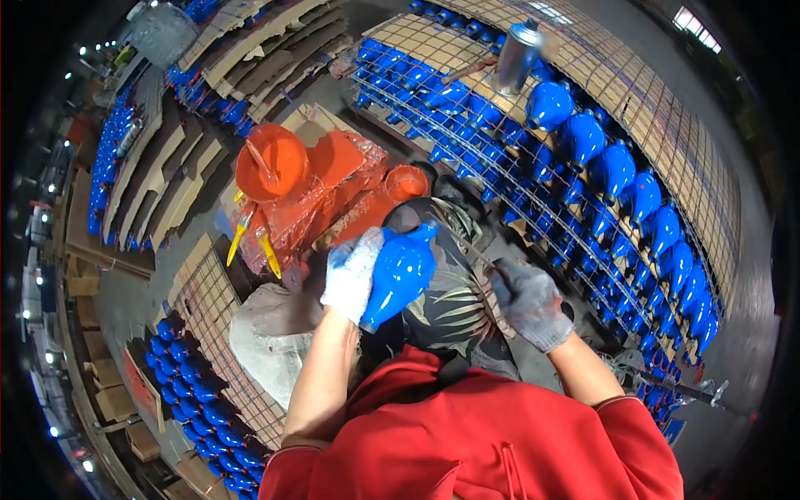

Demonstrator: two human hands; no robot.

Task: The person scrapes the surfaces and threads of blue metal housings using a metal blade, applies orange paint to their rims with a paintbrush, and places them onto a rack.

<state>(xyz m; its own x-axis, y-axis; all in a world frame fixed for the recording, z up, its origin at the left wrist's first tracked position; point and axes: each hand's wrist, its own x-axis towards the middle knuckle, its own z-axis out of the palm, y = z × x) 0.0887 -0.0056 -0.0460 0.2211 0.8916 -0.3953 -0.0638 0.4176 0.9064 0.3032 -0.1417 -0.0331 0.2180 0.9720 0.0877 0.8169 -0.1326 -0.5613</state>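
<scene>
My left hand (pixel 352 271), in a white glove, is closed around a glossy blue painted part (pixel 400 273) with a rounded body and narrower ends, held tilted above my lap. To the right, my right hand (pixel 533 304), in a grey stained glove, has its fingers curled round a thin tool (pixel 473 250) that points up and left toward the blue part without touching it. Beyond my left hand an orange-red bowl (pixel 272 162) and a smaller orange-red cup (pixel 406 183) rest on a paint-covered surface (pixel 308 212).
Two yellow-handled brushes (pixel 239 237) lie left of the paint. Wire-mesh racks (pixel 667 108) of many blue parts curve along the right, with a spray can (pixel 517 58) on top. Another mesh rack (pixel 221 321) and more blue parts (pixel 196 392) are at lower left. Cardboard sheets (pixel 279 58) are stacked at upper left.
</scene>
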